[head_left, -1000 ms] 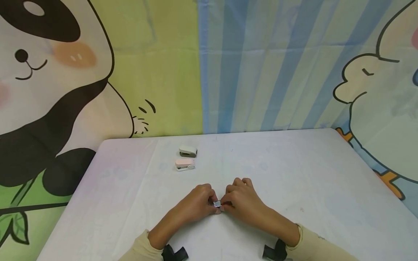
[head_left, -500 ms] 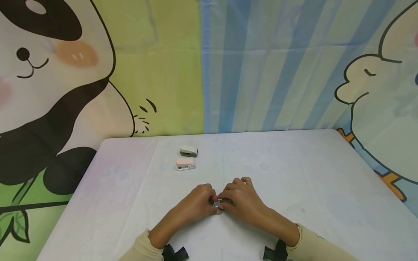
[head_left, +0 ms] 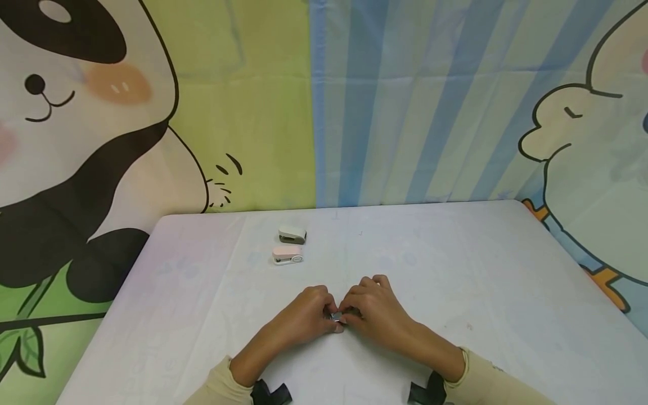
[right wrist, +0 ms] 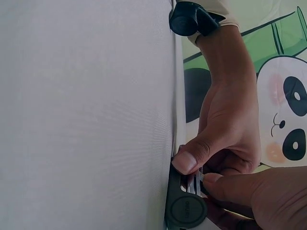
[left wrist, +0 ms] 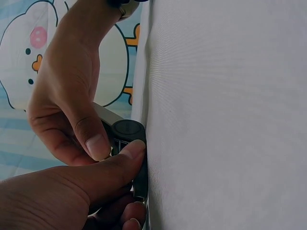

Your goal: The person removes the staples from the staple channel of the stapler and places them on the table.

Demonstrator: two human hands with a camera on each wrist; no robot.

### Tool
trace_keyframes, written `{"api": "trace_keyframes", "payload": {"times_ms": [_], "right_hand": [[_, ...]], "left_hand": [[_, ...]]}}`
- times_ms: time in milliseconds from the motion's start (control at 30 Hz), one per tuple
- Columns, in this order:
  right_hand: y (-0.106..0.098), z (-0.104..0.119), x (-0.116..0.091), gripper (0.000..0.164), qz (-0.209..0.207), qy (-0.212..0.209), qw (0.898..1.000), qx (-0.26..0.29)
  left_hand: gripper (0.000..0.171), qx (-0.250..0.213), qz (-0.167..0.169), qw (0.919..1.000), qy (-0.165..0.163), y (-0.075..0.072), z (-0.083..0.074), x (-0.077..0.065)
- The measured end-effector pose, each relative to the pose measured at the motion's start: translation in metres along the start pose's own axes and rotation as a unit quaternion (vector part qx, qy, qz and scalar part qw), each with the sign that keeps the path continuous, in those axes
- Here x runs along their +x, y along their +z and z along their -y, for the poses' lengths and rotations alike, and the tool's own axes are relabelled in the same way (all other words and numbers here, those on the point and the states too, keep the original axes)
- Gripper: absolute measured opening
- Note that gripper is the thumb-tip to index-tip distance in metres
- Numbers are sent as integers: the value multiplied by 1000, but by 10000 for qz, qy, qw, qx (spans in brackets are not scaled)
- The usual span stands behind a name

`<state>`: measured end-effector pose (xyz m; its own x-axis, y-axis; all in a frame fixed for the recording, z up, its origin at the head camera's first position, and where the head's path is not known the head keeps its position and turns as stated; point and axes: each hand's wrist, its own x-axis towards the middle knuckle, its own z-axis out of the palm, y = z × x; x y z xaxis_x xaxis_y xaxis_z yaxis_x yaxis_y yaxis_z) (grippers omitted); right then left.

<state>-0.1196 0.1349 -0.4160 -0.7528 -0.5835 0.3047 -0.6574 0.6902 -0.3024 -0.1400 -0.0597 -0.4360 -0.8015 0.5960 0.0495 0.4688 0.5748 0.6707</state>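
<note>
A small dark green stapler [right wrist: 187, 209] with a round hinge disc stands folded open, low over the table. My left hand [head_left: 309, 316] grips its dark body, the thumb [right wrist: 184, 162] lying along the side. My right hand [head_left: 377, 312] pinches at the stapler's bare metal channel with thumb and fingers, close beside the left thumb. In the head view a shiny metal part [head_left: 336, 316] shows between both sets of fingertips. From the left wrist view, a pale lid [left wrist: 108, 115] juts out behind the disc [left wrist: 128, 128]. I cannot tell whether loose staples are between the right fingertips.
Two other small staplers lie farther back on the white-covered table [head_left: 445, 253]: a white-and-grey one [head_left: 292, 235] and, nearer, a pink one [head_left: 287, 255]. Cartoon-printed cloth [head_left: 405, 101] hangs behind the table. Black camera mounts [head_left: 427, 391] sit at the wrists.
My right fingertips have shifted slightly left and closer around the metal part, which shows less now. My left hand keeps its hold; the two staplers behind stay put.
</note>
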Motion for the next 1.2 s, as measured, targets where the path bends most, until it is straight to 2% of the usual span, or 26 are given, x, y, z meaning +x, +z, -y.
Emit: {"api": "trace_keyframes", "payload": {"times_ms": [300, 533, 800, 1000, 1200], "right_hand": [[-5, -5, 6, 11, 157, -270, 9989, 349], [-9, -10, 3, 10, 410, -127, 9981, 448], [-12, -15, 2, 10, 483, -234, 9965, 641], [-15, -21, 1, 9, 750, 56, 9890, 1274], [-17, -28, 3, 10, 535, 155, 9826, 1773]], "left_hand": [[20, -93, -11, 9999, -49, -4, 1, -1], [19, -234, 45, 9997, -45, 1, 3, -1], [20, -309, 40, 9995, -49, 1, 4, -3], [20, -229, 77, 9997, -56, 1, 4, -2], [20, -205, 96, 9997, -114, -1, 2, -2]]}}
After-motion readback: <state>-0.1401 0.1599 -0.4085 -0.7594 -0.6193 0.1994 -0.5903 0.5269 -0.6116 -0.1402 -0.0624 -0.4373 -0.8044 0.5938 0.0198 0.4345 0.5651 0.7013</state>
